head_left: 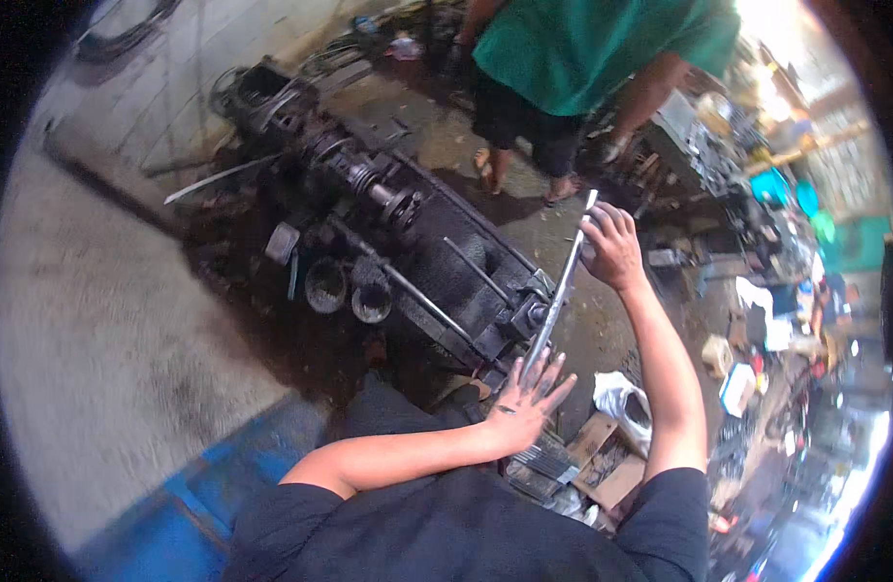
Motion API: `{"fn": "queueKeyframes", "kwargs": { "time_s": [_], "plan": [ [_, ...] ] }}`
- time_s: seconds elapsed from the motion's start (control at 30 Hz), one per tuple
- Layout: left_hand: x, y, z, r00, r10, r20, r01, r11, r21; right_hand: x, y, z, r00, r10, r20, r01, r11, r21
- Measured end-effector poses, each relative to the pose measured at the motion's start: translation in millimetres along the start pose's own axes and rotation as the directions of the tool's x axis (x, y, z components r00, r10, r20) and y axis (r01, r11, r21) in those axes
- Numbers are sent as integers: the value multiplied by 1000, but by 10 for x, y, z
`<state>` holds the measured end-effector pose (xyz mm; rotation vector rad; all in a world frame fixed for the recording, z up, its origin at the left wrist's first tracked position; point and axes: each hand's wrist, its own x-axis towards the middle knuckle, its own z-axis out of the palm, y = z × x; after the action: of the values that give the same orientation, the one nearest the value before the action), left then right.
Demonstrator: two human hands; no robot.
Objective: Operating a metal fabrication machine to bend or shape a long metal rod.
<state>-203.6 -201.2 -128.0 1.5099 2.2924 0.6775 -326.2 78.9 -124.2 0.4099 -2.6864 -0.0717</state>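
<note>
My right hand [613, 247] is wrapped round the upper end of a long, straight metal bar [566, 281]. The bar slants down past the end of a dark, greasy machine [456, 257] and crosses close to a round metal fitting [537, 312] there; whether they join I cannot tell. At the bar's lower end lies my left hand [524, 407], its smudged fingers spread and stretched out against or beside the bar. Along the machine run thin rods [408, 281], and a stepped metal shaft part [364, 179] sits at its far end.
Ahead stands a person in a green shirt [602, 48], barefoot or in sandals near the machine. Two metal rings [372, 302] lie left of the machine. Cardboard boxes [616, 475], a white bag [621, 398] and heaps of parts crowd the right. A blue surface [185, 524] is at lower left.
</note>
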Motion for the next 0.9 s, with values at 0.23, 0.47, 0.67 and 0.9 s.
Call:
{"fn": "queueKeyframes", "kwargs": {
  "time_s": [0.23,0.47,0.67,0.9],
  "plan": [
    [-490,379,96,800,-590,-109,595,803,24,317,169,281,789,-209,577,219,974,53],
    [-496,209,200,559,-819,-127,814,513,272,83,144,203,792,-92,604,135,991,-26],
    [-490,-481,4,661,-699,-274,738,538,408,-321,115,33,768,216,603,-169,976,-134],
    [-483,-1141,-334,753,-539,-377,657,595,462,-680,-180,-209,714,390,581,-364,916,-167]
  ]
}}
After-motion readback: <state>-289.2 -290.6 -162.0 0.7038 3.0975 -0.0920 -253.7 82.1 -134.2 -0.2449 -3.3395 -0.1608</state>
